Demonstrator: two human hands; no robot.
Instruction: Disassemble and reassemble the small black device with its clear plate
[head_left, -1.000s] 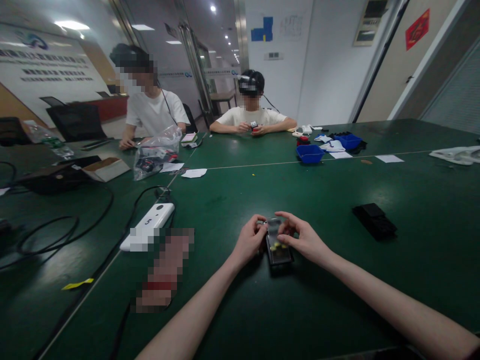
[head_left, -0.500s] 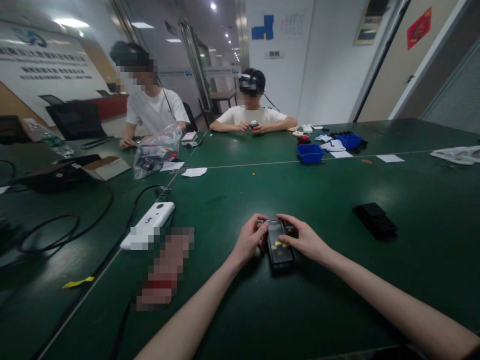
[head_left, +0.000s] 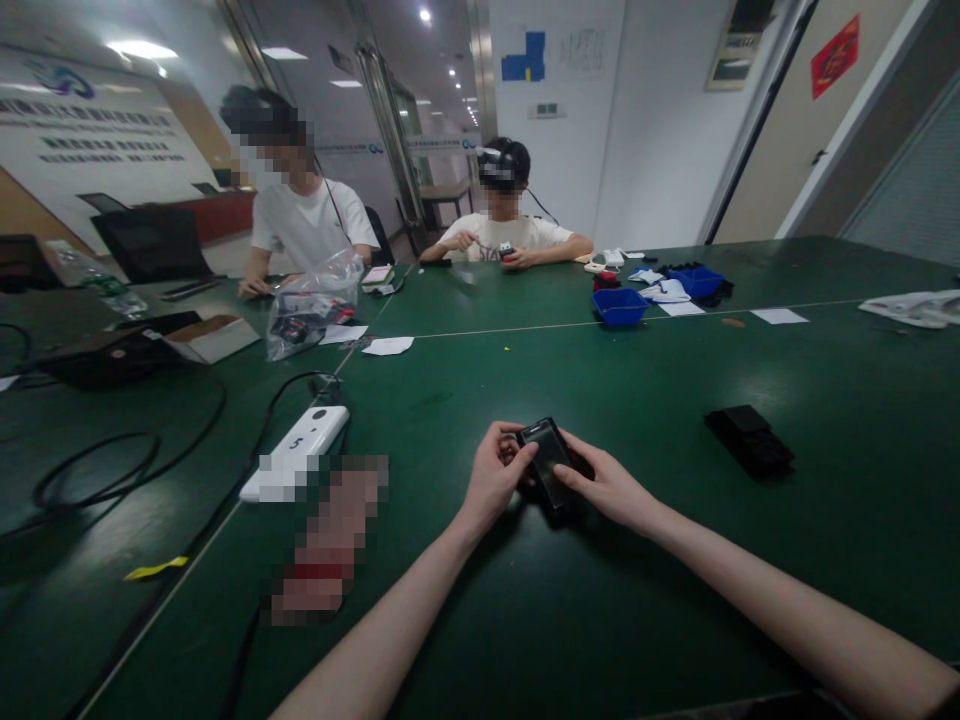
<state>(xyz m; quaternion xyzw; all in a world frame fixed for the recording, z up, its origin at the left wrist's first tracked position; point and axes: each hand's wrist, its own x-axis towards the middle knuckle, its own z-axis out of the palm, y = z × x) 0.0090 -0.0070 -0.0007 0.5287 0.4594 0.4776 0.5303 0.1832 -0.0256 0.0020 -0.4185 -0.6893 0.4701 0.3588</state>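
A small black rectangular case (head_left: 553, 478) with a dark, glossy top is between my two hands, tilted a little above the green table. My left hand (head_left: 499, 468) grips its left side, the thumb on the top face and the fingers curled at the edge and underneath. On the right side, my right hand (head_left: 604, 482) holds it with the thumb on the top and the other fingers mostly hidden behind. What is inside the case cannot be made out now. A black folded fabric pouch (head_left: 748, 440) lies to the right, apart from my hands.
A white power strip (head_left: 300, 450) and a blurred-out reddish item (head_left: 334, 540) lie left, with black cables (head_left: 127, 475). Farther off are a clear plastic bag (head_left: 315, 305), blue trays (head_left: 619, 307) and papers. Two people (head_left: 311, 220) (head_left: 510, 215) sit across the table.
The case has tilted and turned, its far end moving left; the yellow bits seen through its top no longer show. One person across the table has moved a hand away from a small object.
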